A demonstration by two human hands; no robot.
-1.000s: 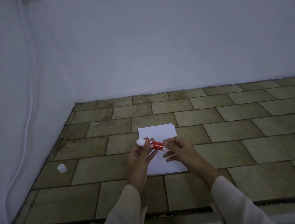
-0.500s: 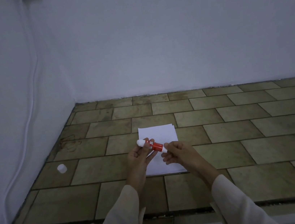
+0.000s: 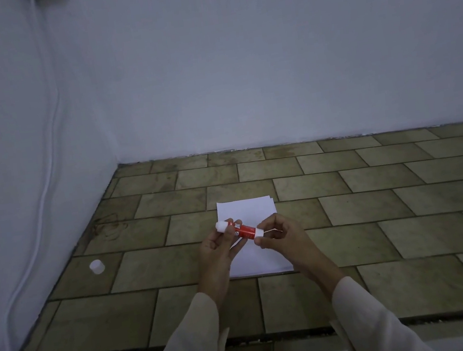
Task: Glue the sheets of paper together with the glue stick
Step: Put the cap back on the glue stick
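A red glue stick [image 3: 242,229] with white ends lies level between both hands, above a small stack of white paper sheets [image 3: 247,210] on the tiled surface. My left hand [image 3: 219,245] grips the stick's left part, its white glue tip poking out past the fingers. My right hand [image 3: 280,235] pinches the white base at the right end. The stick's white cap [image 3: 96,266] stands by itself on the tiles to the far left, near the wall.
The brown tiled platform [image 3: 377,208] meets white walls at the back and left. A white cable [image 3: 45,171] runs down the left wall. The platform's front edge [image 3: 247,339] drops off just below my forearms.
Both hands stay on the glue stick in nearly the same place; my right fingers have shifted slightly at the base end.
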